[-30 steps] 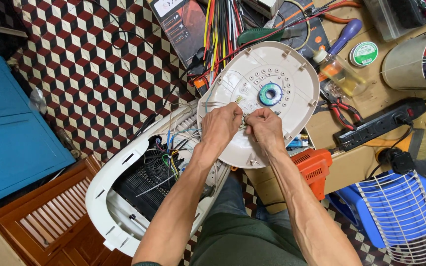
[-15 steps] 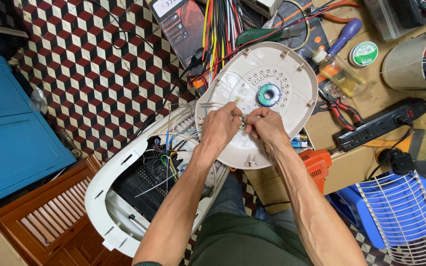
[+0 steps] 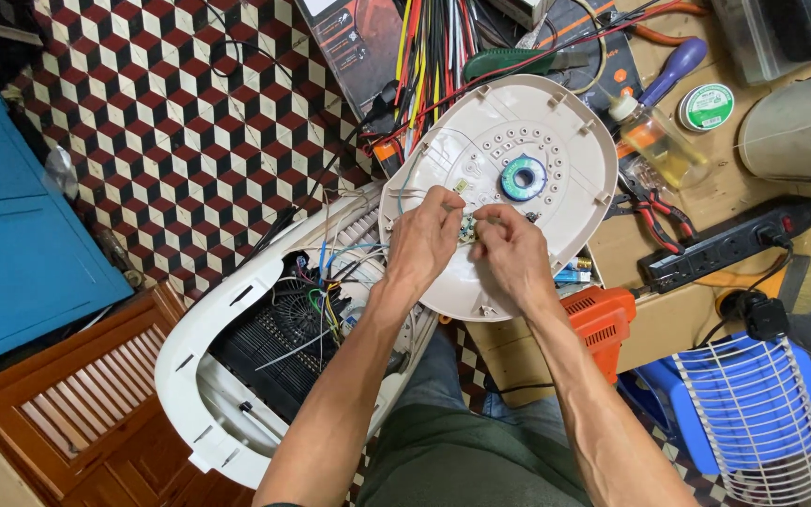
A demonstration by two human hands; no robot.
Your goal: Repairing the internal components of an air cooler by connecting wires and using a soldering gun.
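Tiled floor (image 3: 180,131) fills upper left of frame, blue cabinet (image 3: 21,235) at left edge, brown slatted panel (image 3: 58,422) lower left. White housing (image 3: 208,376) lies open lower centre-left, black grille and coloured wires (image 3: 326,282) inside it. Wooden tabletop (image 3: 706,300) on the right half. White cover (image 3: 518,178) sits centre-upper, inner side up, tilted, overlapping housing edge and tabletop; blue-green ring (image 3: 524,176) at its middle. Both hands meet on the cover just below-left of the ring. Left hand (image 3: 424,239) fingers pinched on a small part (image 3: 467,228) with thin wires, right hand (image 3: 513,253) fingers curled and pinching the same small part from the other side; part too small to tell more. White-grilled blue fan (image 3: 753,413) lower right. Metal can (image 3: 786,131) far right upper. Black power strip (image 3: 729,244) right of cover, on tabletop. Orange tool (image 3: 603,319) just below cover's right edge. Bundle of coloured cables (image 3: 434,56) top centre, above cover. Red-handled pliers (image 3: 650,202) just right of cover. Clear bottle (image 3: 654,141) with yellowish liquid near cover's upper right. Purple-handled screwdriver (image 3: 673,66) above it. Round green tin (image 3: 706,105) beside bottle.
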